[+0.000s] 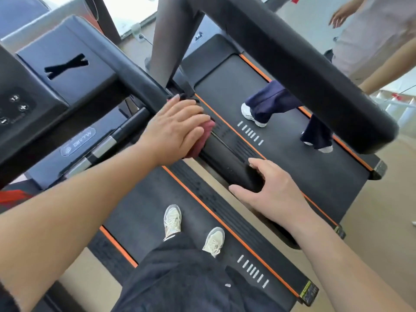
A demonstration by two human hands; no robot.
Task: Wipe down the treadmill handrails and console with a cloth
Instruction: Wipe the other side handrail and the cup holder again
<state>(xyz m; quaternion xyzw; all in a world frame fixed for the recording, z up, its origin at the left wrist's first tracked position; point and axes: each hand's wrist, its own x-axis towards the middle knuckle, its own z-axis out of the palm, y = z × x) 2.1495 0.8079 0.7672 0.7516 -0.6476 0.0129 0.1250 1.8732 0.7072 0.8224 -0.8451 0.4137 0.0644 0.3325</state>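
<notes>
I stand on a black treadmill with orange side stripes. Its right handrail [227,158] is a black padded bar running from the console down to the right. My left hand [175,129] lies over a dark red cloth [202,138] and presses it onto the rail near the console end. My right hand [272,190] grips the same rail lower down, thumb below and fingers curled over the top. The console [65,64] sits at the upper left, with round buttons [15,104] at the far left edge.
A second treadmill [281,140] stands alongside on the right, with a person's feet in white shoes on its belt. Its thick black handrail [304,70] crosses the upper right. Another person stands at the top right. My own feet [193,228] are on the belt.
</notes>
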